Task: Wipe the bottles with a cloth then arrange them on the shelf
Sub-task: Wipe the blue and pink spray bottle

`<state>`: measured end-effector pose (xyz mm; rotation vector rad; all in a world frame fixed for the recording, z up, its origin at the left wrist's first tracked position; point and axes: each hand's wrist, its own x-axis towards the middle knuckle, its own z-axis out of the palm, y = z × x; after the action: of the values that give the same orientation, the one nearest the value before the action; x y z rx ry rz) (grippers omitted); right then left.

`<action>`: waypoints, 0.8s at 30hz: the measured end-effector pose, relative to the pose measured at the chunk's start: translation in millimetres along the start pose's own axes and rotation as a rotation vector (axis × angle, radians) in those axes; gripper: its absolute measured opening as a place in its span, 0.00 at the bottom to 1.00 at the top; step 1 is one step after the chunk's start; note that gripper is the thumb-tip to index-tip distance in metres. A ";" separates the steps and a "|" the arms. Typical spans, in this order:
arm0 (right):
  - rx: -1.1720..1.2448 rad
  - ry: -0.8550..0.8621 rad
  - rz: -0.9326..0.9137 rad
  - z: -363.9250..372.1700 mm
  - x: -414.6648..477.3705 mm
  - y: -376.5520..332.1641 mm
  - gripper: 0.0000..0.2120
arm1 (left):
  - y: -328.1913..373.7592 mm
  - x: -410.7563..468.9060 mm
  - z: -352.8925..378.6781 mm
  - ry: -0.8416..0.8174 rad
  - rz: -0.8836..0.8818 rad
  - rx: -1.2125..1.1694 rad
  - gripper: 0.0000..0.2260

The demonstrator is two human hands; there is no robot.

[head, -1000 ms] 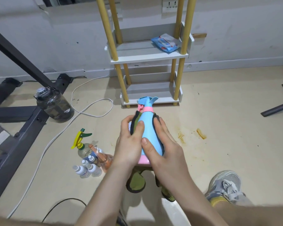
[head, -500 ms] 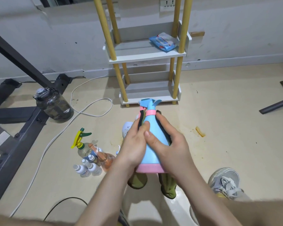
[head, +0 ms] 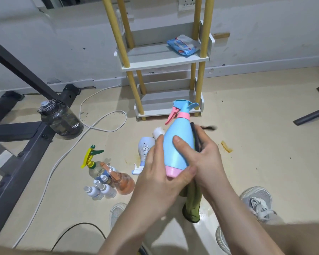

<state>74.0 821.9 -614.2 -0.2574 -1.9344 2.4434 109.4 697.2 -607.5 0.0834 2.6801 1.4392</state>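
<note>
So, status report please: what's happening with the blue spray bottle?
Left hand grips the blue spray bottle near its base. Right hand holds the cloth against its side. Nothing between it and the shelf.

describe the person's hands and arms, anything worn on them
The left hand and right hand are both bare: no gloves, rings, watch or bracelet. The nails that show are short. No sleeve shows anywhere along either arm.

A dark water jug (head: 62, 122) stands beside a black metal frame (head: 22, 162), a white cable (head: 107, 130) looping nearby.
</note>
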 end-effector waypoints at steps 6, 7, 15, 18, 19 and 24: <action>0.058 -0.006 -0.070 10.4 -20.5 -2.7 0.09 | -10.2 26.1 -21.2 0.120 -0.324 -0.889 0.26; 0.021 -0.003 -0.101 11.9 -21.0 -3.7 0.12 | -12.4 25.5 -20.7 0.113 -0.329 -0.931 0.24; -0.210 0.008 -0.243 15.6 11.7 -9.0 0.06 | -9.1 -2.4 -0.6 0.055 -0.255 -0.853 0.25; -0.113 -0.081 -0.064 14.8 10.1 -7.4 0.06 | -8.4 2.5 0.2 0.137 -0.232 -0.777 0.24; -0.100 -0.119 -0.016 15.6 3.0 -5.4 0.08 | -6.4 6.7 -0.7 0.181 -0.209 -0.740 0.24; -0.221 -0.229 -0.116 36.1 -33.1 6.8 0.16 | -7.5 26.6 -1.0 0.359 -0.140 -0.532 0.23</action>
<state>102.2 781.7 -608.9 0.1368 -2.2424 2.2729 82.9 694.7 -614.8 -0.4303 2.3659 2.2297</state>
